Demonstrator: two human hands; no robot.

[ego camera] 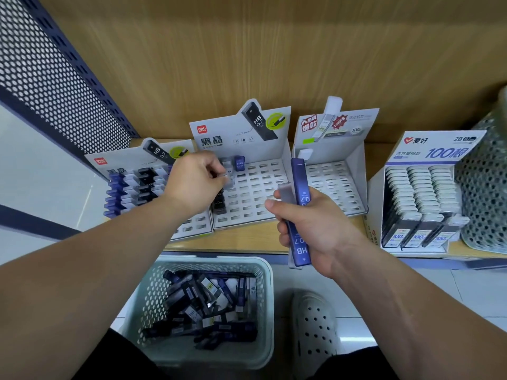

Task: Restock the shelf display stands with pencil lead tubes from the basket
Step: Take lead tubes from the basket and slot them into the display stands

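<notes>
Over the stand [255, 187] at twelve o'clock, my left hand [196, 178] pinches a tube [230, 180]; I'd lower it straight. My right hand [315, 229] grips spares [300, 193].

One head-worn wide-angle view, aimed forward and steeply down. It faces the shelf [233, 240] closely across its front edge, the basket [265, 272] beneath.

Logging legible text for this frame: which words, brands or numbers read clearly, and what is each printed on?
"黑晶", "deli", "HB 0.7": middle stand's header card.
"HB 0.7": purple tube held in the right hand.
"爱好", "2B", "100根": box at the right.
"HB": a loose tube in the basket.
Third stand's card and small print elsewhere: too blurred.
</notes>
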